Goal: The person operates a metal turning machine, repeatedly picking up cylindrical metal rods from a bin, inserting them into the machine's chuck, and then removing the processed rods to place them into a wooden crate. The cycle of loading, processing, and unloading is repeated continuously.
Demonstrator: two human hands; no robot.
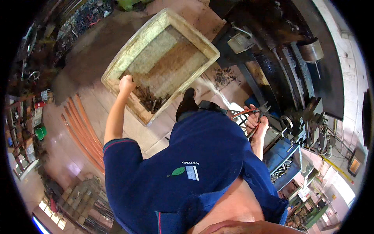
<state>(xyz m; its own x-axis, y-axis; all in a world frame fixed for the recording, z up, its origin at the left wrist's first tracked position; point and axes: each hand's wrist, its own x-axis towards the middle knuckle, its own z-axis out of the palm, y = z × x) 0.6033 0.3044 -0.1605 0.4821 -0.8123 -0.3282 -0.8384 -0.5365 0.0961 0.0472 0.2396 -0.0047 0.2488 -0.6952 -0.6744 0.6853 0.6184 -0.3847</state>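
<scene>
Machine: a dark, oily machine (284, 66) fills the person's right side, a metal cup (311, 50) standing on its top.
Tray: a wide, worn, cream-coloured tray (156, 29) lies on the floor ahead, tilted in view, mostly bare inside.
Metal pieces: a small heap of dark metal pieces (150, 99) sits in the tray's near corner.
Left hand: the left hand (127, 84) reaches into the tray, fingers curled together into a loose fist, just beside the heap; whether it grips a piece cannot be told.
Right hand: the right hand (257, 123) is clamped on a reddish bent rod (243, 113) at the machine's edge.
</scene>
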